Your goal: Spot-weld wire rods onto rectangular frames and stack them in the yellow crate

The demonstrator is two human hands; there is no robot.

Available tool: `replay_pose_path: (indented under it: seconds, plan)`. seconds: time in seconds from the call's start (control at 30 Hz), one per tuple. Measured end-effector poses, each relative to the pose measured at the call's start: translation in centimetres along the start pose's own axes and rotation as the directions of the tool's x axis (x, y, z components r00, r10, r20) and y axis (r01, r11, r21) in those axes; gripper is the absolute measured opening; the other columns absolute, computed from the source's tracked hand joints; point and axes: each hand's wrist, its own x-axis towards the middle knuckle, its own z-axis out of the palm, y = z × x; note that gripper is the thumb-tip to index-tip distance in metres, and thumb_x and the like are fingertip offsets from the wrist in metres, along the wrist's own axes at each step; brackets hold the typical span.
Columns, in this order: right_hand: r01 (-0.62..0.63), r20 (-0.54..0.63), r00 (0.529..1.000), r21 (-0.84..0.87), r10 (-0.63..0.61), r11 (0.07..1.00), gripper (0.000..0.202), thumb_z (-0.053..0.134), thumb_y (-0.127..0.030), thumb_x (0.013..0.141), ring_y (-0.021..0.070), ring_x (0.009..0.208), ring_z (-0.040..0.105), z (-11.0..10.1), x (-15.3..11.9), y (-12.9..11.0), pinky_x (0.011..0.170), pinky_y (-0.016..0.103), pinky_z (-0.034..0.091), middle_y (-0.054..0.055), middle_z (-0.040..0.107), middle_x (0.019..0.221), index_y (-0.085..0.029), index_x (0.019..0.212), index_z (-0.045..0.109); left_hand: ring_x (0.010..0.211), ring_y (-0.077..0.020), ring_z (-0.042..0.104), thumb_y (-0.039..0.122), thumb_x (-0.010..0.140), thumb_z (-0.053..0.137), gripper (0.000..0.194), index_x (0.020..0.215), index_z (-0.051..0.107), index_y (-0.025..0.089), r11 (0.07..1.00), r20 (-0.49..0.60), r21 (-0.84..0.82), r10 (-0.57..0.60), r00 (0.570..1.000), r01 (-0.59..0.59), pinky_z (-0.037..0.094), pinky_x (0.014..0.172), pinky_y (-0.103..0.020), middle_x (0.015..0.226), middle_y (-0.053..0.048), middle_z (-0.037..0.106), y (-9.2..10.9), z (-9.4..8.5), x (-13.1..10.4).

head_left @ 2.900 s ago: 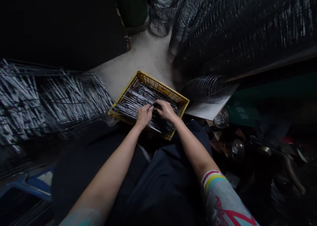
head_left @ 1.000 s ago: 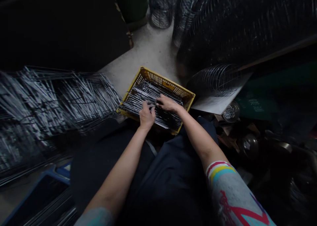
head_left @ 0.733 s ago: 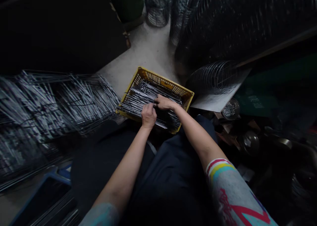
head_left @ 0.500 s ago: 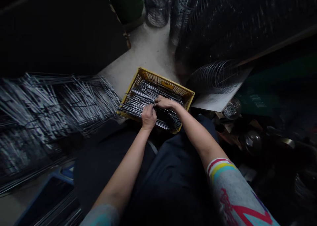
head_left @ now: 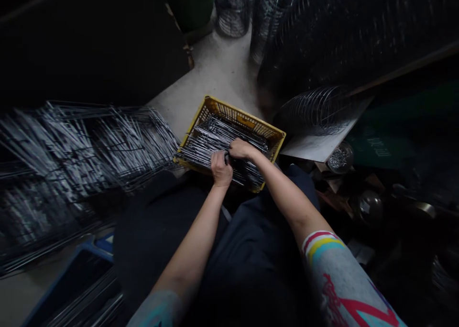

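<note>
A yellow plastic crate (head_left: 229, 111) stands before my knees, filled with thin metal rods (head_left: 204, 143) lying lengthwise. My left hand (head_left: 221, 168) is over the crate's near side, its fingers closed round a small dark item whose shape is too small to make out. Just up and to the right, my right hand (head_left: 240, 148) is over the rods with its fingers curled together; what they pinch is hidden. The two hands are close beside each other.
Bundles of wire frames (head_left: 71, 150) fill the left side. A blue bin (head_left: 82, 250) with long rods is at the lower left. To the right are a wire coil (head_left: 319, 109) on a pale board (head_left: 311, 147) and a bowl of small metal parts (head_left: 340, 158). Wire rolls stand behind.
The whole view has shifted slightly. My hands have moved a little apart, and a dark item now shows at my left fingertips.
</note>
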Motion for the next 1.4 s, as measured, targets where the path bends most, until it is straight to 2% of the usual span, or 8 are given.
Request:
replay_pose_path:
  seconds: [0.17,0.3,0.6,0.7,0.9,1.1,1.27,1.4]
  plan:
    - [-0.074,0.109,0.991,-0.064,0.08,0.995,0.027,0.051,-0.017,0.088,0.023,0.09,0.067,-1.1,-0.6,-0.7,0.071,0.025,0.043,0.019,0.073,0.1,-0.007,0.091,0.076,0.099,-0.0291,0.058,0.015,0.083,0.049,0.016,0.096,0.057,0.017,1.0,0.03,0.012,0.024,0.999,-0.024,0.044,0.094,-0.045,0.099,-0.015,0.064,0.5,-0.2,-0.1]
    - [-0.092,0.148,0.984,-0.085,0.103,0.992,0.032,0.046,-0.019,0.092,0.0228,0.095,0.066,-2.0,-1.3,-1.3,0.071,0.025,0.043,0.019,0.071,0.111,-0.006,0.099,0.075,0.092,-0.0295,0.056,0.017,0.089,0.044,0.014,0.084,0.056,0.019,0.992,0.08,0.113,-0.064,0.995,0.054,0.044,0.086,-0.043,0.086,-0.014,0.062,1.3,-0.6,0.4]
    - [0.015,0.155,0.988,-0.028,-0.011,0.999,0.026,0.053,-0.021,0.092,0.0171,0.093,0.063,-4.0,-3.4,-1.6,0.074,0.021,0.041,0.01,0.071,0.11,-0.011,0.109,0.071,0.103,-0.0309,0.05,0.023,0.088,0.049,0.011,0.078,0.054,0.021,0.956,0.172,0.254,-0.194,0.966,0.146,0.039,0.094,-0.042,0.09,-0.011,0.061,3.3,-3.1,1.5]
    - [0.106,0.092,0.99,-0.044,-0.102,0.993,0.021,0.061,-0.02,0.088,0.0173,0.095,0.062,-4.8,-4.3,-0.9,0.077,0.022,0.04,0.006,0.072,0.105,-0.015,0.106,0.071,0.104,-0.0308,0.052,0.029,0.088,0.051,0.015,0.078,0.056,0.02,0.944,0.254,0.277,-0.254,0.933,0.181,0.04,0.093,-0.04,0.094,-0.012,0.064,3.3,-4.1,2.4]
    - [-0.051,-0.065,0.997,-0.177,0.04,0.983,0.026,0.061,-0.041,0.09,0.0253,0.1,0.061,-4.4,-5.2,-0.3,0.079,0.03,0.043,0.009,0.069,0.11,-0.021,0.104,0.07,0.086,-0.028,0.061,0.036,0.088,0.047,0.02,0.082,0.059,0.021,0.898,0.487,0.328,-0.426,0.762,0.292,0.041,0.072,-0.034,0.084,-0.009,0.067,3.2,-5.4,3.4]
    - [-0.166,-0.258,0.96,-0.229,0.105,0.959,0.029,0.047,-0.043,0.097,0.0267,0.103,0.06,-1.8,-4.1,-0.4,0.082,0.033,0.043,0.009,0.068,0.113,-0.024,0.112,0.064,0.078,-0.0235,0.061,0.033,0.089,0.044,0.023,0.082,0.061,0.02,0.914,0.513,0.298,-0.397,0.761,0.276,0.039,0.069,-0.03,0.078,-0.007,0.066,2.3,-4.6,1.4]
    - [-0.25,-0.305,0.929,-0.094,0.211,0.964,0.035,0.047,-0.052,0.095,0.0255,0.093,0.061,-1.6,-3.5,0.1,0.076,0.031,0.042,0.009,0.069,0.101,-0.023,0.102,0.066,0.077,-0.0204,0.061,0.035,0.091,0.044,0.024,0.086,0.061,0.02,0.932,0.524,0.254,-0.357,0.774,0.258,0.04,0.069,-0.026,0.079,-0.005,0.066,1.8,-4.6,0.5]
    - [-0.179,-0.2,0.947,0.322,0.252,0.93,0.047,0.06,-0.061,0.084,0.0152,0.063,0.051,-2.1,-3.4,0.5,0.058,0.024,0.034,0.0,0.054,0.061,-0.018,0.065,0.056,0.077,-0.023,0.063,0.035,0.092,0.041,0.025,0.087,0.062,0.022,0.926,0.526,0.281,-0.368,0.767,0.251,0.039,0.067,-0.028,0.079,-0.006,0.068,1.8,-4.9,0.7]
